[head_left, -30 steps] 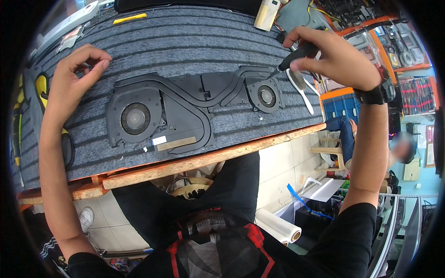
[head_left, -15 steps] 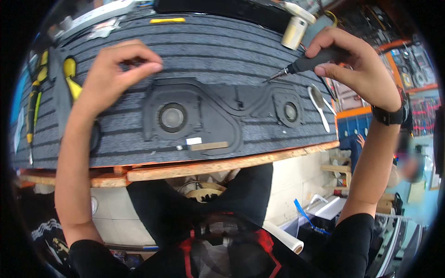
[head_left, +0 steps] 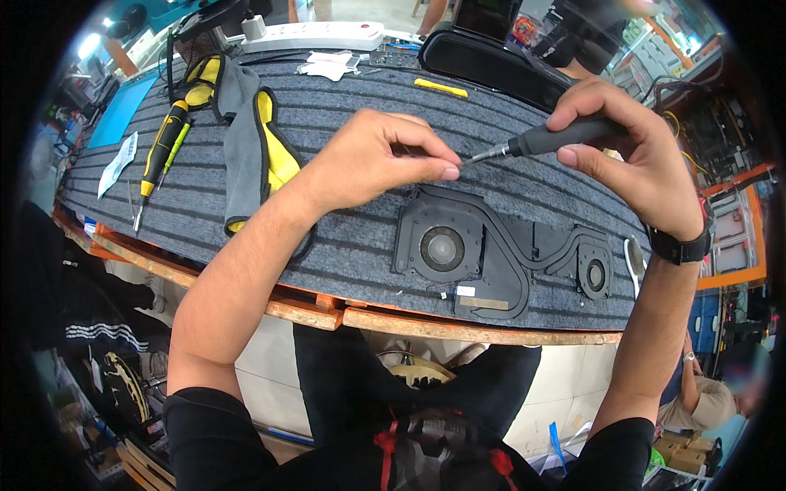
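My right hand (head_left: 626, 139) grips a dark grey screwdriver (head_left: 557, 137) by its handle, the metal bit pointing left. The thumb and fingertips of my left hand (head_left: 368, 155) are pinched together right at the end of the bit. Whatever is between them is too small to make out. Just below both hands lies a black laptop cooling assembly (head_left: 506, 274) with two round fans, flat on the grey striped mat (head_left: 352, 237). A white label and a tan strip show on its near edge. Neither hand touches it.
A grey and yellow fabric piece (head_left: 241, 135) and a yellow-black screwdriver (head_left: 166, 143) lie on the left. Farther back are a white power strip (head_left: 315, 35), a yellow pry tool (head_left: 440, 87) and a long black object (head_left: 491, 69). A white-handled brush (head_left: 633, 260) rests at the right.
The view has turned left, so the bench things sit farther right in it. My left hand has come across to the bit's tip; before, it was apart from the screwdriver.
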### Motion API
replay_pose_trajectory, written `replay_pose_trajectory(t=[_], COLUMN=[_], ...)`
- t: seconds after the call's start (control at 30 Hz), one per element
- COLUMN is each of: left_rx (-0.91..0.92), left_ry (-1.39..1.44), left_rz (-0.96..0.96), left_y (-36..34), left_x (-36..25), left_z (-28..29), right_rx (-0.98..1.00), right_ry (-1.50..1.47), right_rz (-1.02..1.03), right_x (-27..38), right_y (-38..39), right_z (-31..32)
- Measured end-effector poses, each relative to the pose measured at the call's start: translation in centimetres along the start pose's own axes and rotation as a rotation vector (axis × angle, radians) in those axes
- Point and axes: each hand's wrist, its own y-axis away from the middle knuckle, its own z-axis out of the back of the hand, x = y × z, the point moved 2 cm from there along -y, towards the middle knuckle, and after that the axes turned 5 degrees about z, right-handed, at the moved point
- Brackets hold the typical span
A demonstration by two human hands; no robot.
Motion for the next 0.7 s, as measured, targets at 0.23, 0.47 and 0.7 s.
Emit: replay_pose_trajectory(t=[0.23, 0.47, 0.7], left_rx=[-0.092, -0.316, -0.213], left_ry=[-0.327, -1.045, -1.071], left_rz=[-0.12, -0.019, 0.081], left_y=[-0.2, -5.7, -9.9], left_x=[0.1, 1.9, 5.8], left_z=[1.6, 7.1, 9.5], right_rx=[-0.14, -0.388, -0.391], right_ry=[-0.001, -0.125, 0.013], right_rz=[0.009, -0.271, -0.254], right_x=[-2.8, -12.7, -14.3], right_y=[2.1, 10.2, 11.0], right_z=[0.6, 3.1, 1.9])
